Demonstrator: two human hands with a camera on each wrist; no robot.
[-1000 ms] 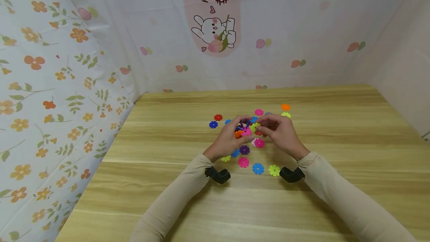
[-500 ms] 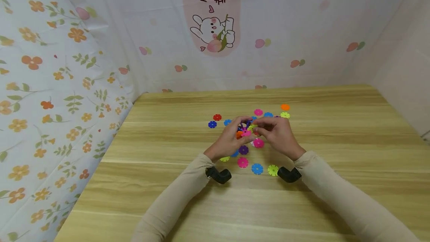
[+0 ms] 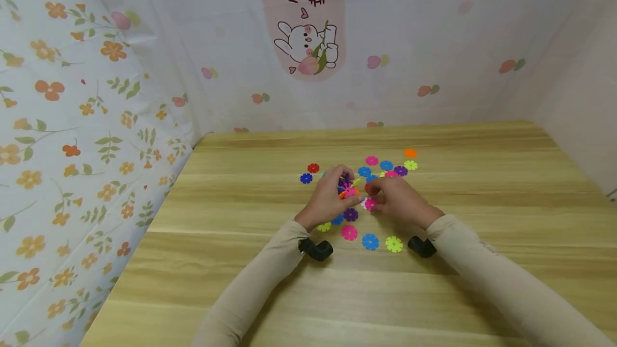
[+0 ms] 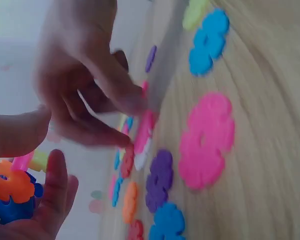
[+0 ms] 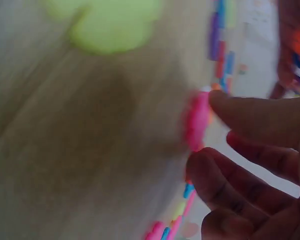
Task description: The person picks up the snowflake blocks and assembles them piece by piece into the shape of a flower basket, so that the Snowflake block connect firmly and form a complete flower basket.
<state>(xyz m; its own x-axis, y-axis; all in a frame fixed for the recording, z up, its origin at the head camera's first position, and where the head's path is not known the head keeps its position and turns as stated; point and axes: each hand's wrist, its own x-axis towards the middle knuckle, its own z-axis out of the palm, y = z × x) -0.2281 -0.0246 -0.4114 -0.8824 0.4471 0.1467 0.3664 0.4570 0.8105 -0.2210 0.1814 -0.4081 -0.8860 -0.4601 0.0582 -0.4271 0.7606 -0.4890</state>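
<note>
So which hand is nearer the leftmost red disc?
Left. The left hand is just right of the red disc and closer to the body; the right hand is farther right, by a pink disc.

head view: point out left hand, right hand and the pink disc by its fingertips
Left hand (image 3: pixel 328 198): head view, back of hand
Right hand (image 3: pixel 402 200): head view, back of hand
Pink disc (image 3: pixel 370 204): head view, visible face

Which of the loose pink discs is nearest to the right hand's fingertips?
The pink disc overlapping a white disc: it lies at the fingertips of the right hand; the other loose ones are farther.
</note>
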